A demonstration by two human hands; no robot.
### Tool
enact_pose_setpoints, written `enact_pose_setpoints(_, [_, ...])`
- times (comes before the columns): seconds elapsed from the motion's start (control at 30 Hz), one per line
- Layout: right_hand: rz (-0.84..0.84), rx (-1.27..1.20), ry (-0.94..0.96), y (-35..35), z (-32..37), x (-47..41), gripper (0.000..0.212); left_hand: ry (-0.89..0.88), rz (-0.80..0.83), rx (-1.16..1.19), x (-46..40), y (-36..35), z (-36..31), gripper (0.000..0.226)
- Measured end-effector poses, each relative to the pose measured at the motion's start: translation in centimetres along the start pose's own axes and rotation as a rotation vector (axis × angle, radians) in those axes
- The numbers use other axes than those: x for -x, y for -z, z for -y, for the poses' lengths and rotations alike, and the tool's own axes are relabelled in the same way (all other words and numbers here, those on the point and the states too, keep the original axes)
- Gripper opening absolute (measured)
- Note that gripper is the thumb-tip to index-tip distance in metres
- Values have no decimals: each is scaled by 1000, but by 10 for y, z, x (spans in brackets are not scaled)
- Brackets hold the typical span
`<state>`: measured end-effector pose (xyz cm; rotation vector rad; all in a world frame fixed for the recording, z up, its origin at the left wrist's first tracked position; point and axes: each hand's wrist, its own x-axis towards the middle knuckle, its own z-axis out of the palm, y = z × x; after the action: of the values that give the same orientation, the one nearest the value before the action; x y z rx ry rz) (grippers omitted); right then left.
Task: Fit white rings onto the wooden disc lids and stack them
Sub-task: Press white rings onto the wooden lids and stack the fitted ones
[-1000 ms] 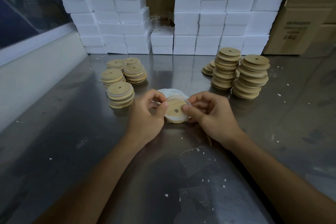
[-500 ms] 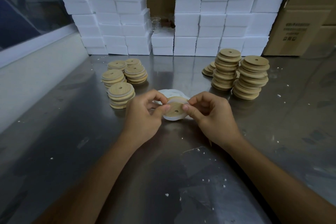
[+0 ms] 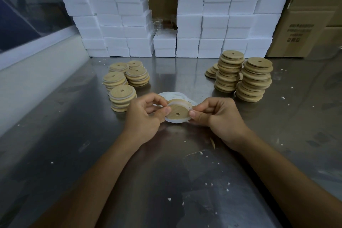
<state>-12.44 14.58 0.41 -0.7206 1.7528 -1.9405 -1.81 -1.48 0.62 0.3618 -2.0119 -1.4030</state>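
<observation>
Head view showed a lid (image 3: 179, 112) held just above the table (image 3: 74, 144), between the ringed stacks (image 3: 123, 99) and bare stacks (image 3: 253, 79), its face tilted up toward the camera. Left hand (image 3: 146, 116) and right hand (image 3: 220, 116) pinched its opposite edges, fingers curled. Disc looked light and stiff, the ring (image 3: 175, 120) soft and stretchy; best gripped at the rim.
</observation>
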Motion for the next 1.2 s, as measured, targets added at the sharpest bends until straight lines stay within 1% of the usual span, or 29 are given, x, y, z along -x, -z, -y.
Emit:
enact_pose_setpoints(0.17, [-13, 116, 74, 0, -1, -1, 17, 97, -18, 108, 2, -1, 0, 23])
enact_pose_setpoints(0.33, [18, 125, 51, 0, -2, -1, 28, 146, -31, 154, 2, -2, 2, 24])
enact_pose_setpoints(0.37, [28, 139, 60, 0, -1, 0, 28, 156, -31, 164, 2, -2, 2, 25])
enact_pose_setpoints(0.43, [25, 167, 81, 0, -1, 0, 22, 165, -18, 175, 2, -1, 2, 25])
enact_pose_setpoints(0.5, [-11, 189, 113, -1, -1, 1, 15, 134, 4, 137, 2, -1, 2, 25])
enact_pose_setpoints(0.57, [-37, 233, 157, -2, -1, 2, 10, 70, 0, 45, 3, -3, 2, 24])
enact_pose_setpoints(0.73, [-70, 448, 310, -4, -1, 6, 5, -131, -43, -143, 3, -4, -1, 28])
enact_pose_setpoints(0.87, [-67, 557, 405, -4, -2, 6, 6, -164, -41, -121, 4, -5, -2, 28])
enact_pose_setpoints(1.03, [-36, 632, 462, -3, -3, 6, 8, -200, 10, -207, 4, -6, -3, 33])
enact_pose_setpoints(1.2, [-36, 600, 423, -4, -4, 5, 7, -259, 1, -246, 4, -5, -2, 19])
